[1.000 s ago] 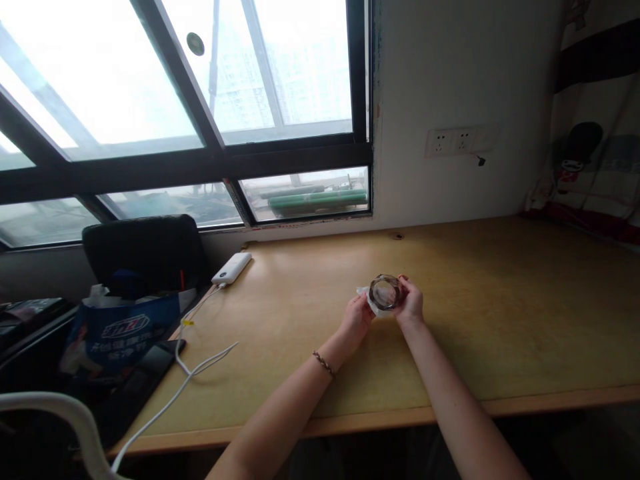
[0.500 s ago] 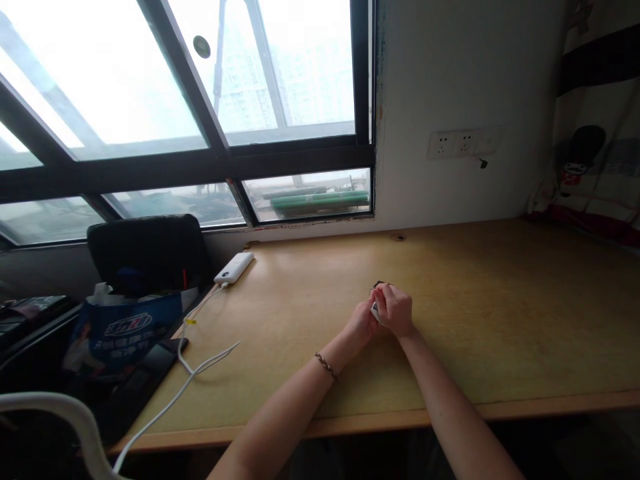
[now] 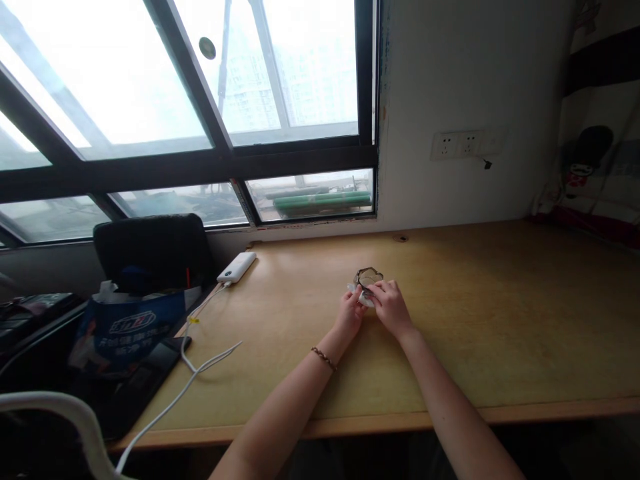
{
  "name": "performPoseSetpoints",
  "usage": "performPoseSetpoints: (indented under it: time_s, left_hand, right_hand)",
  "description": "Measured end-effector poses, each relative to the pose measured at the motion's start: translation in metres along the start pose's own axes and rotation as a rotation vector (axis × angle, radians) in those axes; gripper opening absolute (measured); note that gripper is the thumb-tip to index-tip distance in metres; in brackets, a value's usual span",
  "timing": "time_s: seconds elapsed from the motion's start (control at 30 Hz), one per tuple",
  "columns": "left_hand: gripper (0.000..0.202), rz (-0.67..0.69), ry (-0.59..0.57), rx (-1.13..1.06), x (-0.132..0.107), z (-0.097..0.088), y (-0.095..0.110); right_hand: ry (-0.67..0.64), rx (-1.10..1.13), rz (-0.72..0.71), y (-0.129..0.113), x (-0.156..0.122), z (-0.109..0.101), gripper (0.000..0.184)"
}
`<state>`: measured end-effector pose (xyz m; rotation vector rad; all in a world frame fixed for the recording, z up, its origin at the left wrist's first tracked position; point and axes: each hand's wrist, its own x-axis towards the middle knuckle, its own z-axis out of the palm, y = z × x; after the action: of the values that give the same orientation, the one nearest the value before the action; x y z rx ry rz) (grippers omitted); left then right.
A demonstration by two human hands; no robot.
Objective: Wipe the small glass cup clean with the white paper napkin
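Observation:
Above the middle of the desk, a pair of dark-rimmed glasses point(image 3: 369, 276) sticks out past my fingertips. A crumpled white tissue or cloth point(image 3: 366, 301) lies between my hands, pressed against the glasses. My left hand point(image 3: 349, 313), with a braided bracelet at the wrist, is closed round the tissue and the near side of the glasses. Fingers of my right hand point(image 3: 393, 308) pinch the near right part of the glasses. My fingers hide much of the frame.
A white power bank point(image 3: 237, 267) lies at the desk's left back edge, its white cable point(image 3: 193, 373) looping down the left side. Past that edge stand a blue bag point(image 3: 131, 327) and a black chair point(image 3: 153, 250). Window and wall sockets point(image 3: 457, 145) are behind the wooden desk point(image 3: 500, 313).
My hands have moved slightly apart and left. The glasses, mostly hidden before, now show beyond my fingers, and more of the white tissue is visible.

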<state>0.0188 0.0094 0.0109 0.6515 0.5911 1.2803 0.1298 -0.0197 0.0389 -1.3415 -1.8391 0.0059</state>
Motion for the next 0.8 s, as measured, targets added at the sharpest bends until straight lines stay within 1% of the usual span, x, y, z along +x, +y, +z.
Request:
performPoseSetpoints:
  time_s: [0.1, 0.2, 0.27, 0.37, 0.43, 0.53, 0.7, 0.8]
  left_hand:
    - [0.026, 0.013, 0.013, 0.038, 0.002, -0.004, -0.001]
    - [0.028, 0.029, 0.013, 0.081, 0.006, -0.008, -0.002]
    - [0.028, 0.034, 0.034, 0.116, 0.01, -0.012, -0.001]
    - [0.03, 0.019, 0.078, 0.152, 0.015, -0.018, 0.002]
    - [0.031, 0.009, 0.088, 0.158, 0.017, -0.019, 0.005]
    - [0.03, -0.004, 0.08, 0.161, 0.02, -0.018, 0.007]
    - [0.029, -0.001, 0.069, 0.148, 0.028, -0.017, 0.006]
    - [0.027, -0.004, 0.062, 0.138, 0.035, -0.02, 0.005]
  right_hand:
    - [-0.041, 0.053, 0.043, 0.005, -0.003, 0.005, 0.025]
    - [0.018, 0.048, 0.081, 0.009, -0.005, 0.008, 0.026]
    - [0.068, 0.032, 0.095, 0.014, -0.004, 0.01, 0.026]
    - [0.102, -0.025, 0.117, 0.031, 0.0, 0.011, 0.025]
    - [0.102, -0.084, 0.132, 0.05, 0.006, 0.01, 0.024]
    - [0.081, -0.192, 0.152, 0.088, 0.02, -0.002, 0.022]
    - [-0.027, -0.38, 0.206, 0.164, 0.038, -0.04, 0.016]
    - [-0.094, -0.436, 0.215, 0.199, 0.041, -0.063, 0.016]
